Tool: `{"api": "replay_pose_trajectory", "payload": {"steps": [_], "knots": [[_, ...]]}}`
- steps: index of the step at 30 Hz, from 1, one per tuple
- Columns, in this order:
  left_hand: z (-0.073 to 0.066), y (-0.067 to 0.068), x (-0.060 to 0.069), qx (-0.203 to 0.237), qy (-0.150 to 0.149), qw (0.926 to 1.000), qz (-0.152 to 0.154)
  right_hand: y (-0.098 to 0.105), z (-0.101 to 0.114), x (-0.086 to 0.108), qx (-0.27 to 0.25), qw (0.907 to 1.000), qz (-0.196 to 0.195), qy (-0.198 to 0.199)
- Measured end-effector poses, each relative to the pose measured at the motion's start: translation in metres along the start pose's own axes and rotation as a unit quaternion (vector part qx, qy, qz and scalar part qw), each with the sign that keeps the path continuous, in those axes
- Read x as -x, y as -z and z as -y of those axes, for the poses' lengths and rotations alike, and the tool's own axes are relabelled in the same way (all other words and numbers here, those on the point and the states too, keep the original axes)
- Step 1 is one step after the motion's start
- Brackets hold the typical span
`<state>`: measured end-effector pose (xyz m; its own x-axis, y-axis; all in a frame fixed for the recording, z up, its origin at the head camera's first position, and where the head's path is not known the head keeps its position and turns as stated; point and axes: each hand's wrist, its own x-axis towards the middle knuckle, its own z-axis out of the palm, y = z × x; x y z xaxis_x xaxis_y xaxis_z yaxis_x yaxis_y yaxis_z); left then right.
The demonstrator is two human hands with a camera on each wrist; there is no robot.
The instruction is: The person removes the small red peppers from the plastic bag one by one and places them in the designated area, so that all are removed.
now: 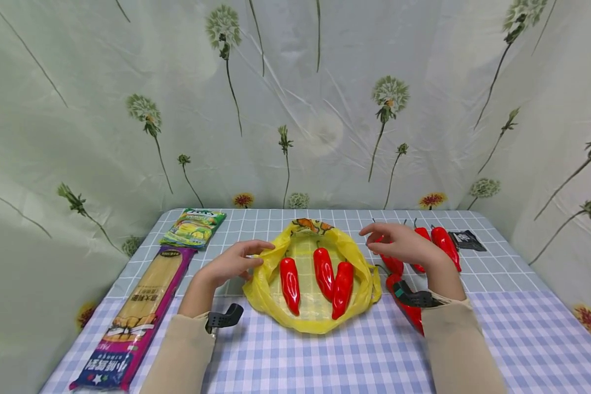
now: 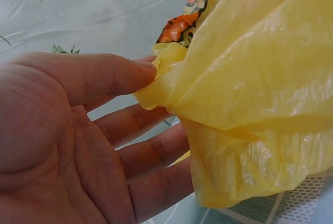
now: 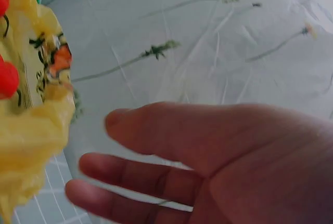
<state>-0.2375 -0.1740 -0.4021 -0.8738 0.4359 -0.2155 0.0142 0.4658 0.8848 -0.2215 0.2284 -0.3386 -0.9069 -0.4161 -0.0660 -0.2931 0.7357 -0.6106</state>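
A yellow plastic bag (image 1: 305, 326) lies opened wide on the table, its rim spread in a ring. Inside it are three red chili peppers (image 1: 290, 284) with dark stems. At the bag's left rim, my left hand (image 1: 231, 261) pinches the thin plastic between thumb and index finger; the left wrist view shows the bag's edge (image 2: 161, 81) gathered there. My right hand (image 1: 404, 243) hovers to the right of the bag, fingers apart and holding nothing. Under and beside it lie several more red chili peppers (image 1: 445, 246), partly hidden by the hand and wrist.
On the left lies a long purple noodle packet (image 1: 138, 312), with a green and yellow snack packet (image 1: 194, 227) beyond it. A small black packet (image 1: 467, 241) sits at the far right. Behind the table (image 1: 285, 366) hangs a flower-printed curtain (image 1: 325, 98).
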Motion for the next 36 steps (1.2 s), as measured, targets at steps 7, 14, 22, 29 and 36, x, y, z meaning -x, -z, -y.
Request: {"api": "replay_pose_trajectory", "payload": {"steps": [7, 14, 22, 29, 36], "knots": [[-0.001, 0.0, 0.0, 0.002, -0.003, 1.0, 0.002, -0.013, 0.016, -0.01, -0.019, 0.9996, -0.021, 0.009], [-0.001, 0.0, 0.0, 0.0, -0.001, 1.0, 0.001, -0.031, 0.029, -0.021, -0.031, 0.9989, -0.034, 0.01], [-0.001, 0.0, 0.0, -0.004, -0.004, 1.0, 0.002, -0.05, 0.04, -0.03, -0.049, 0.9983, -0.019, 0.026], [0.0, 0.002, 0.0, -0.003, -0.012, 0.9999, 0.012, -0.063, 0.039, -0.038, -0.057, 0.9974, -0.012, 0.042], [0.0, 0.002, 0.001, 0.001, -0.01, 0.9999, 0.01, -0.074, 0.039, -0.042, -0.047, 0.9977, -0.01, 0.047]]}}
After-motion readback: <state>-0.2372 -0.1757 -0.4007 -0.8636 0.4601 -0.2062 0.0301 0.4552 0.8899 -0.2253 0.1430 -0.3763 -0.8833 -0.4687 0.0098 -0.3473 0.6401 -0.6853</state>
